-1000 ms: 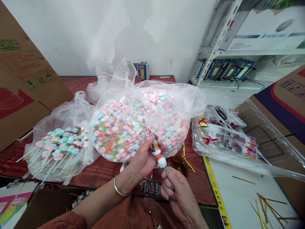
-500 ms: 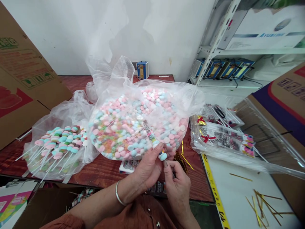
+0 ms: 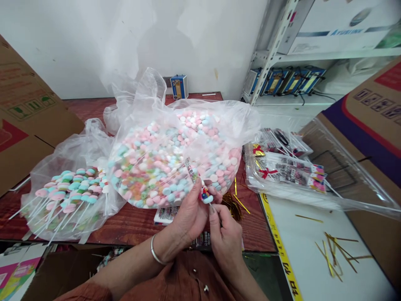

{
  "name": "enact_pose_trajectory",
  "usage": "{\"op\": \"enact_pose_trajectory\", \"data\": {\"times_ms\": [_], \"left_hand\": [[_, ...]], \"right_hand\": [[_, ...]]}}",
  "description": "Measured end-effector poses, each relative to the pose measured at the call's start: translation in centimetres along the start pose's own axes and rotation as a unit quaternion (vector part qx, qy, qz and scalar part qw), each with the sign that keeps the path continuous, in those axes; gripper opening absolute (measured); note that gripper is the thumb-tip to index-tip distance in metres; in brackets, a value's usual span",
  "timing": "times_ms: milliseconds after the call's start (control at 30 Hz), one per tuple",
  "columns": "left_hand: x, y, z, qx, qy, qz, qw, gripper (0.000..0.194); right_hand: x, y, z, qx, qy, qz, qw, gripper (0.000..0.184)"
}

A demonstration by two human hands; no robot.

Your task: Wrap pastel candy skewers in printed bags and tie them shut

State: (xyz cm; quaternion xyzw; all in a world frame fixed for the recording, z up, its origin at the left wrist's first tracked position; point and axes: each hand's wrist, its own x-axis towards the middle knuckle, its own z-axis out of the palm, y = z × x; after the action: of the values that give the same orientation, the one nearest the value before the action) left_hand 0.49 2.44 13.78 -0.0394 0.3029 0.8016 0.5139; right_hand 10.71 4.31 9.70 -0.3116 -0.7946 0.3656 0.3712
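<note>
My left hand (image 3: 191,215) is closed around a small printed clear candy packet (image 3: 205,195), with colourful print and a pale blue and white candy at its lower end. The packet's printed strip (image 3: 189,166) sticks up past my left thumb. Just below the candy, my right hand (image 3: 227,230) pinches with thumb and forefinger; what lies between those fingertips is hidden. Behind both hands is a big clear bag of pastel candies (image 3: 175,167). Candy lollipops (image 3: 70,188) on white sticks lie on a plastic bag at the left.
Gold twist ties (image 3: 233,205) lie beside my right hand, with more loose ties (image 3: 336,253) on the white surface. A clear plastic tray (image 3: 250,177) at the right holds packaged sticks and red bows. Cardboard boxes (image 3: 28,104) flank the wooden table (image 3: 125,230).
The view has shifted slightly, so the scene sits further left. The packet has turned a little between my hands and shows more of its coloured print. Both hands keep their grip.
</note>
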Motion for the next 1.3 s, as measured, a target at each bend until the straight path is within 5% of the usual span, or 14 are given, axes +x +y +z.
{"op": "enact_pose_trajectory", "data": {"times_ms": [133,267,333,433,600,667,767,833,900,1000,1067,1133,1233,1300], "left_hand": [[0.9,1.8,0.1,0.019,-0.013,0.04,0.999,0.023],[1.3,2.1,0.3,0.007,-0.021,0.052,0.998,0.02],[1.3,1.7,0.3,0.004,-0.019,0.055,0.998,0.019],[1.2,1.2,0.4,-0.003,-0.009,0.043,0.999,0.019],[0.9,0.9,1.0,0.017,0.036,0.024,0.999,0.025],[0.7,0.7,1.2,0.023,0.042,0.022,0.999,0.026],[0.6,0.4,1.1,0.035,0.026,0.017,0.999,0.028],[0.5,0.3,0.9,0.042,0.008,0.002,0.999,0.029],[0.5,0.3,0.7,0.045,-0.003,-0.007,0.999,0.029],[0.4,0.4,0.7,0.042,0.0,-0.007,0.999,0.028],[0.4,0.5,1.0,0.038,0.011,0.005,0.999,0.024],[0.4,0.5,1.3,0.044,0.019,0.019,0.999,0.02],[0.5,0.6,1.6,0.05,0.03,0.032,0.998,0.021],[0.6,0.7,1.8,0.04,0.042,0.026,0.998,0.024]], "right_hand": [[0.2,-0.4,-0.6,0.175,-0.059,0.15,0.971,0.034],[0.2,-0.5,-0.5,0.383,-0.146,0.299,0.862,0.039],[0.1,-0.5,-0.5,0.341,-0.133,0.257,0.894,0.034],[-0.2,-0.2,-0.5,0.108,-0.043,0.058,0.992,0.027],[-0.7,0.7,-0.1,-0.177,0.091,-0.198,0.96,0.012],[-0.5,0.9,0.0,-0.151,0.088,-0.174,0.969,0.013],[0.1,0.6,-0.2,0.076,0.012,0.034,0.996,0.03],[0.5,0.3,-0.5,0.295,-0.064,0.225,0.926,0.038],[0.7,0.0,-0.7,0.462,-0.129,0.354,0.803,0.042],[0.7,0.0,-0.9,0.549,-0.159,0.404,0.714,0.042],[0.5,0.1,-0.9,0.526,-0.133,0.381,0.749,0.041],[0.3,0.2,-1.0,0.435,-0.101,0.312,0.839,0.037],[0.1,0.7,-0.8,0.192,-0.029,0.126,0.973,0.026],[0.0,1.0,-0.6,0.033,0.033,-0.007,0.999,0.021]]}}
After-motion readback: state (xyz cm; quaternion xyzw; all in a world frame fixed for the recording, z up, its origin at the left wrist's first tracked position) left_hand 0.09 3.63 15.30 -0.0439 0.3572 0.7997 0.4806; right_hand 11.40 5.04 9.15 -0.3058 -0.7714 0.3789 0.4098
